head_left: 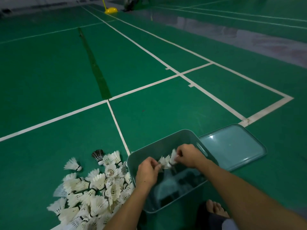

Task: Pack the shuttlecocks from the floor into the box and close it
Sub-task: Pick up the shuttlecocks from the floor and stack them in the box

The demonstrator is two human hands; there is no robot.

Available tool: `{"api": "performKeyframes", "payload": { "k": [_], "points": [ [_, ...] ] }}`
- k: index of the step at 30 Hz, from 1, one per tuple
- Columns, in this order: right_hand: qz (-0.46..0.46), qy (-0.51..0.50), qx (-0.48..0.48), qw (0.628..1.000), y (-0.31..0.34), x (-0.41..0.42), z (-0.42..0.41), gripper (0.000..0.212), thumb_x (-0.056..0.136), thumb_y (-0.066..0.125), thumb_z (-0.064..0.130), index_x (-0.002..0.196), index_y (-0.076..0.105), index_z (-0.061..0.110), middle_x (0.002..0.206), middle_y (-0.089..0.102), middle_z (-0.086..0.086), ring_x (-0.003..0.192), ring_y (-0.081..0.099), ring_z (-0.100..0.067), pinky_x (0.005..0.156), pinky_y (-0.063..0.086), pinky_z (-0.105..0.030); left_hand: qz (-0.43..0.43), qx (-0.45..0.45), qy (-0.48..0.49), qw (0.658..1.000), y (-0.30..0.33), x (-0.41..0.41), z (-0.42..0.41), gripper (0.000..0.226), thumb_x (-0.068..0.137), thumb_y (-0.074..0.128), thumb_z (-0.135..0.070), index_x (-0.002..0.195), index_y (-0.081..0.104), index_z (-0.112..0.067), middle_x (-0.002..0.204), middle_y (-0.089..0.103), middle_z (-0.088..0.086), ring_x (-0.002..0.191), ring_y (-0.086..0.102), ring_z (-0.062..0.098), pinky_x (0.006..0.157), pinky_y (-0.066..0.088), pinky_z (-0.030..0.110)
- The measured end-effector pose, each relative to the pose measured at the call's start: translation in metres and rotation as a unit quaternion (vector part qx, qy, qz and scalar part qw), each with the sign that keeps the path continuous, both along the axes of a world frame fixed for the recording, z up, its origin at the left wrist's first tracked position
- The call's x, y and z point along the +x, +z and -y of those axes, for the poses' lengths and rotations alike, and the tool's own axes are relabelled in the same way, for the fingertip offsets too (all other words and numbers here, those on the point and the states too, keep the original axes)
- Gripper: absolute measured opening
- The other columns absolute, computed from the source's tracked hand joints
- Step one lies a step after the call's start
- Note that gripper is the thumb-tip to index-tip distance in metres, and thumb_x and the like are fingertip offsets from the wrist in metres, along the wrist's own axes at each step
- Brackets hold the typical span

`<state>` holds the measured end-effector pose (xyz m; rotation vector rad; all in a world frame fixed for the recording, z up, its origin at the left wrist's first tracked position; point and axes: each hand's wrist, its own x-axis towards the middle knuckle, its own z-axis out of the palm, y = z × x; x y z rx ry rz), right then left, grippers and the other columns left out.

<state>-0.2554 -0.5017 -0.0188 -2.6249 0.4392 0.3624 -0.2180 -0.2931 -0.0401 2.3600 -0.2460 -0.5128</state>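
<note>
Both hands' fingers [155, 164] pinch white feathered shuttlecocks [167, 161] over teal box [166, 140].

I find no readable text, label, brand, number or sign anywhere in my head view. The white feather shuttlecocks with dark bands [93, 188] heaped on the green court floor [49, 72] carry nothing I can make out. The teal plastic box [166, 140] and flat teal plastic lid [232, 145] beside it are unmarked. The white painted lines [144, 87] on the floor form no characters.
</note>
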Motion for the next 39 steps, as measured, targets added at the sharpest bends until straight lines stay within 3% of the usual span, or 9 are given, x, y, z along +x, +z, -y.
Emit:
{"api": "performKeyframes", "payload": {
  "k": [6, 12, 16, 22, 26, 29, 33, 36, 39],
  "points": [
    [0.014, -0.125, -0.107, 0.986, -0.026, 0.0, -0.003, 0.013, 0.097, 0.055, 0.008, 0.105, 0.064, 0.011, 0.096, 0.071, -0.011, 0.074, 0.058, -0.024, 0.065, 0.05, -0.032, -0.082, 0.081, 0.023, 0.993, -0.025, 0.009, 0.01, 0.028, 0.101, 0.067, -0.036, 0.11, 0.045, -0.021, 0.105, 0.06, 0.0, 0.097, 0.062, 0.022, 0.094, 0.055, 0.04],
    [-0.012, -0.186, 0.038, 0.982, -0.065, 0.024, -0.002, 0.011, 0.097, 0.058, 0.011, 0.088, 0.063, 0.013, 0.087, 0.066, -0.01, 0.075, 0.062, -0.026, 0.069, 0.051, -0.033, -0.092, 0.116, 0.068, 0.987, -0.052, 0.021, 0.019, 0.031, 0.098, 0.068, -0.045, 0.102, 0.057, -0.017, 0.107, 0.07, 0.006, 0.095, 0.069, 0.027, 0.09, 0.06, 0.042],
    [-0.042, -0.172, 0.092, 0.98, -0.084, 0.038, 0.005, 0.017, 0.096, 0.066, 0.012, 0.112, 0.07, 0.007, 0.106, 0.071, -0.013, 0.09, 0.063, -0.026, 0.075, 0.047, -0.03, -0.087, 0.107, 0.115, 0.984, -0.058, 0.026, 0.02, 0.023, 0.101, 0.067, -0.034, 0.102, 0.057, -0.014, 0.111, 0.071, 0.011, 0.102, 0.07, 0.032, 0.089, 0.056, 0.037],
    [-0.073, -0.172, 0.151, 0.971, -0.112, 0.04, 0.007, 0.029, 0.093, 0.069, 0.007, 0.121, 0.071, 0.006, 0.119, 0.072, -0.015, 0.11, 0.067, -0.03, 0.09, 0.052, -0.032, -0.101, 0.092, 0.142, 0.98, -0.063, 0.029, 0.02, 0.023, 0.099, 0.069, -0.033, 0.108, 0.058, -0.014, 0.109, 0.071, 0.01, 0.097, 0.069, 0.031, 0.091, 0.059, 0.043],
    [-0.067, -0.213, 0.197, 0.955, -0.115, 0.033, 0.008, 0.016, 0.089, 0.075, 0.005, 0.104, 0.071, 0.005, 0.107, 0.072, -0.019, 0.095, 0.067, -0.031, 0.089, 0.056, -0.041, -0.124, 0.074, 0.131, 0.981, -0.057, 0.03, 0.017, 0.024, 0.1, 0.07, -0.035, 0.104, 0.059, -0.013, 0.095, 0.063, 0.001, 0.089, 0.064, 0.024, 0.083, 0.053, 0.036],
    [-0.069, -0.234, 0.224, 0.943, -0.105, 0.026, 0.01, 0.013, 0.087, 0.078, 0.005, 0.092, 0.066, 0.01, 0.095, 0.069, -0.016, 0.086, 0.066, -0.029, 0.086, 0.06, -0.047, -0.14, 0.062, 0.089, 0.984, -0.046, 0.031, 0.01, 0.035, 0.096, 0.073, -0.043, 0.107, 0.064, -0.011, 0.105, 0.07, 0.006, 0.093, 0.067, 0.024, 0.086, 0.056, 0.036],
    [-0.047, -0.204, 0.186, 0.96, -0.084, 0.011, 0.014, 0.03, 0.09, 0.076, 0.007, 0.12, 0.07, 0.006, 0.115, 0.071, -0.011, 0.104, 0.065, -0.024, 0.092, 0.054, -0.035, -0.11, 0.011, 0.015, 0.994, -0.013, 0.031, 0.0, 0.036, 0.097, 0.072, -0.041, 0.121, 0.064, -0.015, 0.111, 0.068, -0.002, 0.102, 0.065, 0.017, 0.091, 0.052, 0.03],
    [0.024, -0.16, 0.151, 0.975, -0.049, 0.003, 0.006, 0.015, 0.093, 0.073, 0.015, 0.107, 0.075, 0.018, 0.107, 0.074, 0.001, 0.097, 0.066, -0.013, 0.095, 0.055, -0.031, -0.037, -0.027, -0.04, 0.998, 0.022, 0.03, -0.01, 0.022, 0.099, 0.07, -0.039, 0.111, 0.071, -0.021, 0.101, 0.071, -0.011, 0.096, 0.067, 0.008, 0.095, 0.058, 0.032],
    [0.138, -0.115, 0.132, 0.975, -0.003, 0.009, -0.017, 0.008, 0.093, 0.069, 0.02, 0.091, 0.073, 0.027, 0.088, 0.071, 0.014, 0.082, 0.065, -0.001, 0.081, 0.056, -0.028, 0.046, -0.032, -0.072, 0.996, 0.058, 0.041, -0.024, 0.015, 0.102, 0.065, -0.036, 0.104, 0.072, -0.023, 0.094, 0.072, -0.012, 0.086, 0.067, 0.004, 0.087, 0.06, 0.031]
  ]
}}
